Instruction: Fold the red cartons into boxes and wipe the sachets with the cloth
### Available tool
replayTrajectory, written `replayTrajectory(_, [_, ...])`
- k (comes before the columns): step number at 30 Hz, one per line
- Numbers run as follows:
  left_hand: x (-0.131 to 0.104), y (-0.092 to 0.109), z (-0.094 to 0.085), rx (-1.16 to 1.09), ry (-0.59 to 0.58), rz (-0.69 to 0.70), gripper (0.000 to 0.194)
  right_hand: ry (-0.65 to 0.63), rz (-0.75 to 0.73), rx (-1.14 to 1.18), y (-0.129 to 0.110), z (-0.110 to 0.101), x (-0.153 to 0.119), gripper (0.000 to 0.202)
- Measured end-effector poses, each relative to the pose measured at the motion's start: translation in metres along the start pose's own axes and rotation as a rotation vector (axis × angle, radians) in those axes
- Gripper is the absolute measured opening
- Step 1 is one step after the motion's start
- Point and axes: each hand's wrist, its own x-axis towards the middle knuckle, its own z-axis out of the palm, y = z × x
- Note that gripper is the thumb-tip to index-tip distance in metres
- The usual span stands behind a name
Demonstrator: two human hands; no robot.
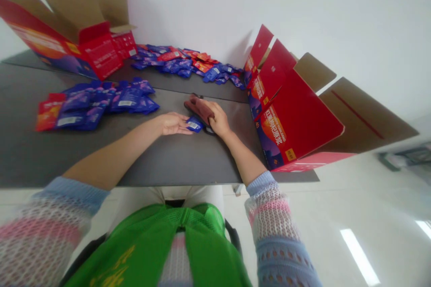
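Observation:
My left hand (175, 124) pinches a small blue sachet (194, 124) with a pale label, low over the grey table (144, 152). Wrapped round a reddish-brown hand tool with black parts (198, 110) are the fingers of my right hand (218, 119). The tool's exact kind is not clear. Its lower end meets or overlaps the sachet; I cannot tell whether it grips it. Left of my left hand lies a pile of blue sachets (107, 101), with an orange-red sachet (50, 113) at its left end.
Along the wall spreads a long heap of blue and red sachets (183, 60). An open red carton (97, 51) stands at the back left. More open red cartons (286, 112) line the right side, flaps up. The table's front edge (188, 184) runs before my lap.

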Motion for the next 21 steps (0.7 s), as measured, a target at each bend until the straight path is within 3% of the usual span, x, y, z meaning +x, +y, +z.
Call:
replayTrajectory(4, [-0.007, 0.000, -0.002, -0.018, -0.035, 0.051, 0.033, -0.132, -0.096, -0.008, -0.011, -0.002, -0.003, 0.053])
replayTrajectory(10, [-0.006, 0.002, -0.005, -0.021, -0.058, 0.037, 0.034, -0.226, -0.104, -0.072, -0.019, 0.003, 0.000, 0.057])
replayTrajectory(16, [-0.004, 0.001, -0.006, 0.012, -0.102, 0.009, 0.030, -0.168, 0.163, -0.199, 0.008, -0.002, -0.001, 0.059])
replayTrajectory(21, [-0.005, 0.002, -0.008, 0.019, -0.105, 0.012, 0.035, -0.004, 0.114, 0.029, 0.020, -0.001, 0.001, 0.047])
